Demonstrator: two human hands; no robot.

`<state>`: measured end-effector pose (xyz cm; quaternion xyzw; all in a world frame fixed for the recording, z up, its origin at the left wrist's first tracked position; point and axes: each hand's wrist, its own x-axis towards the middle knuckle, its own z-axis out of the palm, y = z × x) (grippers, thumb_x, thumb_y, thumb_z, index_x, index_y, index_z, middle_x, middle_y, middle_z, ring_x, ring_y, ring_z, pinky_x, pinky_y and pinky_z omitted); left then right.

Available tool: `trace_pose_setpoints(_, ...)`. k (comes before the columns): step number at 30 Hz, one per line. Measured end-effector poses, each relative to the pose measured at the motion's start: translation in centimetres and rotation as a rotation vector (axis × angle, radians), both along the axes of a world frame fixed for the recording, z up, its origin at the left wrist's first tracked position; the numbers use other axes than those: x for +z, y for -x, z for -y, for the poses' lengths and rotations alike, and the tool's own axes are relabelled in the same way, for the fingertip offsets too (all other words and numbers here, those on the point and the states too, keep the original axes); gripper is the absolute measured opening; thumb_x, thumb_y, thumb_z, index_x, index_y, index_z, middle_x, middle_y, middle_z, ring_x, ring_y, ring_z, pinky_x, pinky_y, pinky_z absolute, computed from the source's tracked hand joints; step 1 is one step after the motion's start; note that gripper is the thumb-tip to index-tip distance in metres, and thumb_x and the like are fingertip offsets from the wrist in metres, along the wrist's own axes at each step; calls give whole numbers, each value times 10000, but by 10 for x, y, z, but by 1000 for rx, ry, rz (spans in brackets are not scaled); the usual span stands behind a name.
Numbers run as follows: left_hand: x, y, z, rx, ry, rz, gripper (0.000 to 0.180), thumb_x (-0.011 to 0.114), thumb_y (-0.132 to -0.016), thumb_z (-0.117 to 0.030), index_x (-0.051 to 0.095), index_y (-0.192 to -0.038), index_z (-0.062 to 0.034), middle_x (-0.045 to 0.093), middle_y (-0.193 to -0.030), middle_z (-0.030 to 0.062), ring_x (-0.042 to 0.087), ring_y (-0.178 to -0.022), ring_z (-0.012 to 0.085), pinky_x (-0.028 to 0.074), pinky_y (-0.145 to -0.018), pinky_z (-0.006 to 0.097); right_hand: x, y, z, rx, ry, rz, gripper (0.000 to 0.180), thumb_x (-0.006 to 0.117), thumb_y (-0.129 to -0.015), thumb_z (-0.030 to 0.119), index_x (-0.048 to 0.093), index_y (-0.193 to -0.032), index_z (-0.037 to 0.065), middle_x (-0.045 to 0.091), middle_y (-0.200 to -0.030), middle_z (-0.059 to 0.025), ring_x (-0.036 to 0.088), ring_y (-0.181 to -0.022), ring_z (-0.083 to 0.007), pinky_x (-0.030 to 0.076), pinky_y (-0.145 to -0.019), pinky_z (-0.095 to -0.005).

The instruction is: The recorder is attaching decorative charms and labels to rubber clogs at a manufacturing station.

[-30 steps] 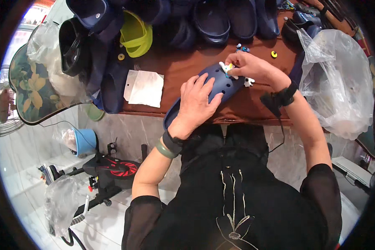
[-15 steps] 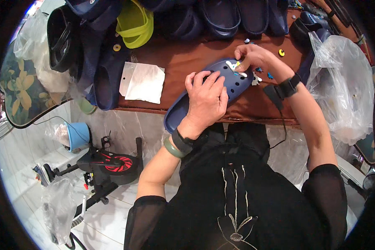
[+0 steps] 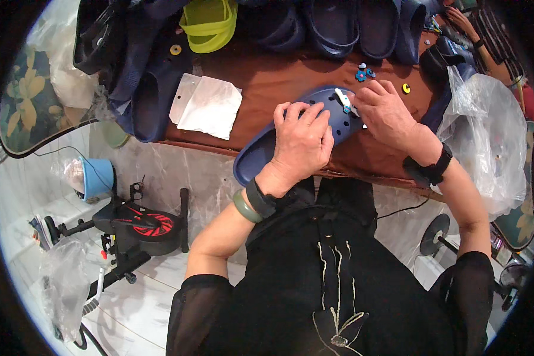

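Brown cloth (image 3: 267, 89) beneath, left grip (image 3: 299, 136) holds navy clog (image 3: 337, 118); right grip (image 3: 391, 118) pinches 1 white charm (image 3: 342, 97).

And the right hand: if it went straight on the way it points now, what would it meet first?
The right hand would probably meet the white charm on the blue clog first; depth leaves unclear whether they already touch.

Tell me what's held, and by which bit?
Left hand holds the blue, holed, rubbery-looking clog over its middle; right hand touches the white-and-blue charm at its right side, pinch unclear.
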<state>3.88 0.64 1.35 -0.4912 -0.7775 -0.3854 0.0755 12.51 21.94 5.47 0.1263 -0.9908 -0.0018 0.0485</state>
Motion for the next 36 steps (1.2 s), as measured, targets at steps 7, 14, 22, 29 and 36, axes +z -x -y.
trace_pose_setpoints(7,-2,-2,-1,10,9,22,250,650,-763,-130,694,-988,-30,666,-1068,103,554,-1006,278,346,-932,460,2,21,0,242,-103,204,255,629,-710,105,662,-930,-20,597,-981,-89,549,-987,-245,448,-821,-339)
trace_pose_setpoints(14,-11,-1,-3,11,-29,7,239,652,-735,-148,681,-945,-37,659,-1051,107,548,-1011,273,334,-944,497,-12,41,-7,-25,265,255,87,724,-742,123,666,-777,69,594,-814,-82,566,-871,-247,467,-717,-374)
trace_pose_setpoints(22,-4,-1,-1,29,-16,-22,225,652,-759,-133,704,-967,-62,675,-1046,66,569,-990,252,345,-917,429,-34,25,-6,-656,1261,332,189,777,-786,151,623,-744,51,634,-724,-5,556,-680,-70,420,-601,-246)
trace_pose_setpoints(29,-6,-2,0,34,-26,-31,222,651,-767,-141,708,-968,-68,682,-1042,58,573,-997,250,365,-897,433,-29,20,7,-761,1722,304,118,740,-802,100,623,-817,92,604,-764,39,537,-712,-68,406,-639,-234)
trace_pose_setpoints(36,-8,-5,4,-14,-37,-15,207,650,-770,-139,711,-953,-66,687,-1036,51,578,-990,249,366,-893,429,-36,24,-15,-669,1368,659,204,752,-798,84,576,-901,73,603,-861,5,565,-828,-107,432,-763,-264)
